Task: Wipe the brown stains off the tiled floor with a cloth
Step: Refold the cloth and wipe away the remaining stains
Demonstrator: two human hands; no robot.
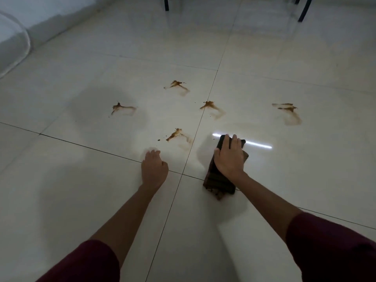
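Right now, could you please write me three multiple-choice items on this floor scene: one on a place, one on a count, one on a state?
1. Where does the cloth lie?
A. Under the right hand
B. Under the left hand
C. Beside the chair legs

2. How many brown stains show on the floor?
A. Two
B. Five
C. Nine

3. What is the left hand doing?
A. Gripping the cloth
B. Resting on the floor, holding nothing
C. Raised in the air

Answers: 1 A, the right hand presses flat on the dark cloth; 2 B, five separate splotches show; 3 B, it rests on bare tile.
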